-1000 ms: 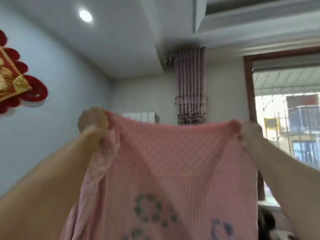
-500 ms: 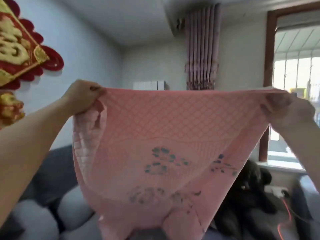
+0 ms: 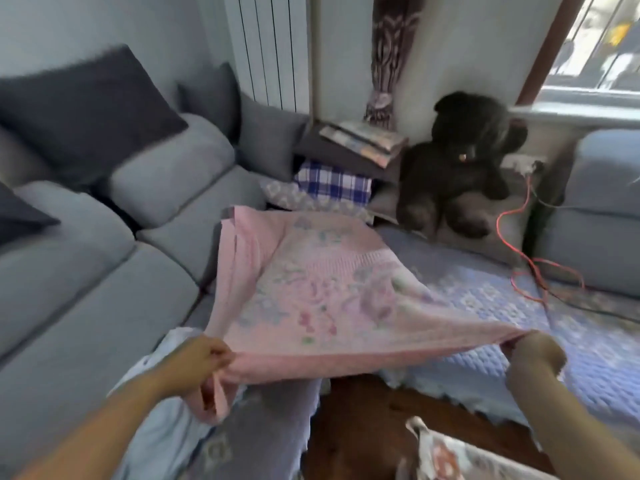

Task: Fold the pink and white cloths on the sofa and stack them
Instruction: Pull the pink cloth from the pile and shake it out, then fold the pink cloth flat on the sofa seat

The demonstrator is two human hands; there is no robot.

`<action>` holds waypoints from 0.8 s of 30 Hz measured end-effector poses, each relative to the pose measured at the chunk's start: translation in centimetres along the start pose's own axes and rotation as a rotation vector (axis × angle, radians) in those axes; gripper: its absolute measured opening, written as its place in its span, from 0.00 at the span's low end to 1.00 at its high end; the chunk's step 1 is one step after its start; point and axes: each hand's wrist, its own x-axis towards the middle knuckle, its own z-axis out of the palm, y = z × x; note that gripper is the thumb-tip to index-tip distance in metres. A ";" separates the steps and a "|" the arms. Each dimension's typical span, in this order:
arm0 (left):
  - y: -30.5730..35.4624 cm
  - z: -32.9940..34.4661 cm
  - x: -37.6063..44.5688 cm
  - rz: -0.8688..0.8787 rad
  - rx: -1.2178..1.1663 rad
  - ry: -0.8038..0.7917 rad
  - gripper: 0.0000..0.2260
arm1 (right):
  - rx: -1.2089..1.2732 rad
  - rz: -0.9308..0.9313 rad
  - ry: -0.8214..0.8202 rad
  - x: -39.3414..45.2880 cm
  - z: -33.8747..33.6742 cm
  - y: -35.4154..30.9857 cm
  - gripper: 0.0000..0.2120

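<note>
Sofa (image 3: pixel 86 265) bears pink cloth (image 3: pixel 311 289), corners pinched by left hand (image 3: pixel 204 358), right hand (image 3: pixel 533 351).

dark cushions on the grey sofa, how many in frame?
3. One large dark cushion on the backrest at upper left, a smaller one by the radiator, and part of one cut off at the left edge. Others may sit out of frame.

Soft daylight from the window (image 3: pixel 588 46) at upper right; motion blur throughout, edges warped.
</note>
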 end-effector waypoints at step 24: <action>-8.2 20.7 -14.3 -0.930 -0.049 0.240 0.14 | 0.102 0.614 0.189 -4.8 -0.6 15.7 0.19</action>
